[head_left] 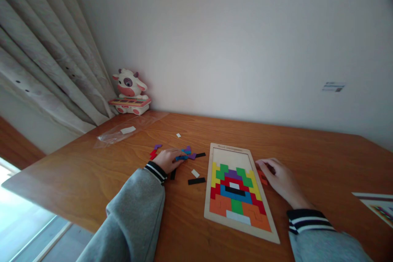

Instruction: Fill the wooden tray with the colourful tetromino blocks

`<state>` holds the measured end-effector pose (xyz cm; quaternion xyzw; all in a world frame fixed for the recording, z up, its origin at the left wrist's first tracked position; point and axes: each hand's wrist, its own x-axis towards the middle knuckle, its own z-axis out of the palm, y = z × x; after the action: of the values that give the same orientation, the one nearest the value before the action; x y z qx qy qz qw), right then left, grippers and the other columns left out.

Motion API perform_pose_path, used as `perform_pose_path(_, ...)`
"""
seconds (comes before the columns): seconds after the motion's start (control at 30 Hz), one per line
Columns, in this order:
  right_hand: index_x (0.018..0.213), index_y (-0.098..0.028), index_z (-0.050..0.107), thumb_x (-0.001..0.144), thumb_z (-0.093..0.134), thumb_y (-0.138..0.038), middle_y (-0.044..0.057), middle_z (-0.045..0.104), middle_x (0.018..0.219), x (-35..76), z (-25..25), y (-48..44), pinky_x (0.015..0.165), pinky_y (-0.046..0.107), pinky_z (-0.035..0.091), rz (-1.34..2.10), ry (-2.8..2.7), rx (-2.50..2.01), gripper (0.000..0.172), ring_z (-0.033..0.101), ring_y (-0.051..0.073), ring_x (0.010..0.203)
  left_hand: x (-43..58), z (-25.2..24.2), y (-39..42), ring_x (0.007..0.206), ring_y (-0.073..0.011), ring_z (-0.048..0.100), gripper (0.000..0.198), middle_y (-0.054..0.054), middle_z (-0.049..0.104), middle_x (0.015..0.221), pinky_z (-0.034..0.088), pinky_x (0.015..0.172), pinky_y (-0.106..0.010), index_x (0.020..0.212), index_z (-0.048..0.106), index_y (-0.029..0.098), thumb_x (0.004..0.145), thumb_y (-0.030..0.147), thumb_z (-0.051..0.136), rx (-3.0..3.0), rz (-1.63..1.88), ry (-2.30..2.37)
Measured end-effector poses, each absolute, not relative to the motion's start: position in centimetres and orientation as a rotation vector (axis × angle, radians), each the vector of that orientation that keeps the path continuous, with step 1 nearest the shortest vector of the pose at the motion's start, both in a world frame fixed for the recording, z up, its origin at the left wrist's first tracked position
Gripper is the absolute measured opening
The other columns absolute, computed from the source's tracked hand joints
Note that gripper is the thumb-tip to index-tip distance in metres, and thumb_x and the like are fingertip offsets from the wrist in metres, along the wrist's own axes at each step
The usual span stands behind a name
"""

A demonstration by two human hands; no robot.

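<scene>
A wooden puzzle board [242, 227] lies in front of me, its lower part filled with coloured block pieces and its top bare. Left of it, my left hand [168, 160] reaches over a loose cluster, fingers apart around a blue piece [181, 158]. A purple piece [192, 156] lies at the fingertips, and red pieces [153, 154] sit on the hand's far side. My right hand [280, 178] rests beside the board's right edge, thumb and fingers loosely apart. Near its thumb lies an orange-red piece [263, 177], partly covered by the hand.
Black strips [196, 181] and a white piece [195, 173] lie between the left hand and the board. A clear plastic bag [113, 136] and a cow toy with a keyboard [130, 92] stand back left. A printed sheet [376, 202] is at far right.
</scene>
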<state>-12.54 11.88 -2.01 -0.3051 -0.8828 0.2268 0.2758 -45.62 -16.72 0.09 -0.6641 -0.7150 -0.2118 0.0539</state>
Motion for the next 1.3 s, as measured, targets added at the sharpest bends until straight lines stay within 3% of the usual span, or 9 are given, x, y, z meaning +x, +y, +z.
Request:
perform_pose_path(0.2, 0.094, -0.021, 0.069, 0.091, 0.044, -0.048, 0.010, 0.070, 0.101, -12.5, -2.0, 12.0, 0.080, 0.038, 0.052, 0.619, -2.386, -0.837, 0.038, 0.066, 0.025, 0.092, -45.5, 0.1, -16.7, 0.086, -0.0183, 0.069, 0.032, -0.007, 0.071, 0.101, 0.056, 0.078, -0.028, 0.114, 0.065, 0.021, 0.085, 0.017, 0.053, -2.069, -0.635, -2.153)
perform_pose_path(0.47, 0.091, -0.022, 0.069, 0.090, 0.044, -0.048, 0.010, 0.070, 0.099, -12.6, -2.1, 12.0, 0.082, 0.039, 0.051, 0.640, -2.368, -0.822, 0.036, 0.066, 0.025, 0.092, -45.1, 0.3, -16.7, 0.096, -0.0196, 0.068, 0.040, -0.006, 0.069, 0.112, 0.055, 0.086, -0.031, 0.117, 0.064, 0.023, 0.080, 0.014, 0.052, -2.111, -0.650, -2.120)
perform_pose_path(0.83, 0.094, -0.021, 0.068, 0.091, 0.043, -0.051, 0.011, 0.069, 0.103, -12.6, -2.2, 12.1, 0.083, 0.040, 0.051, 0.654, -2.393, -0.873, 0.039, 0.066, 0.027, 0.094, -45.0, 0.7, -16.8, 0.093, -0.0206, 0.067, 0.023, -0.006, 0.071, 0.104, 0.054, 0.083, -0.032, 0.109, 0.068, 0.023, 0.092, 0.027, 0.052, -2.066, -0.528, -2.094)
perform_pose_path(0.97, 0.094, -0.021, 0.068, 0.091, 0.043, -0.050, 0.011, 0.069, 0.102, -12.5, -2.3, 12.1, 0.082, 0.039, 0.051, 0.663, -2.381, -0.852, 0.038, 0.065, 0.026, 0.094, -45.9, 1.3, -17.6, 0.093, -0.0236, 0.065, 0.025, -0.010, 0.070, 0.102, 0.053, 0.086, -0.038, 0.104, 0.069, 0.020, 0.095, 0.032, 0.049, -1.750, -0.499, -2.206)
perform_pose_path(1.07, 0.094, -0.021, 0.068, 0.091, 0.044, -0.049, 0.010, 0.070, 0.102, -12.5, -2.4, 12.1, 0.082, 0.039, 0.051, 0.670, -2.385, -0.844, 0.038, 0.066, 0.026, 0.094, -46.5, 1.2, -17.9, 0.101, -0.0284, 0.064, 0.033, -0.014, 0.068, 0.111, 0.052, 0.091, -0.045, 0.110, 0.067, 0.017, 0.094, 0.041, 0.052, -1.526, -0.511, -2.299)
perform_pose_path(1.2, 0.093, -0.021, 0.068, 0.090, 0.044, -0.049, 0.010, 0.070, 0.101, -12.6, -2.2, 12.1, 0.083, 0.039, 0.051, 0.658, -2.381, -0.846, 0.038, 0.066, 0.026, 0.093, -45.4, 0.3, -17.2, 0.125, -0.0274, 0.053, 0.040, -0.011, 0.060, 0.134, 0.042, 0.107, -0.046, 0.128, 0.059, 0.021, 0.096, 0.042, 0.048, -1.886, -0.477, -2.195)
perform_pose_path(1.3, 0.092, -0.020, 0.068, 0.090, 0.044, -0.050, 0.011, 0.070, 0.100, -12.6, -2.1, 12.0, 0.084, 0.040, 0.050, 0.660, -2.373, -0.840, 0.038, 0.065, 0.026, 0.094, -43.9, 0.0, -16.4, 0.132, -0.0285, 0.048, 0.047, -0.010, 0.051, 0.144, 0.041, 0.108, -0.047, 0.135, 0.054, 0.022, 0.095, 0.046, 0.049, -2.029, -0.428, -2.184)
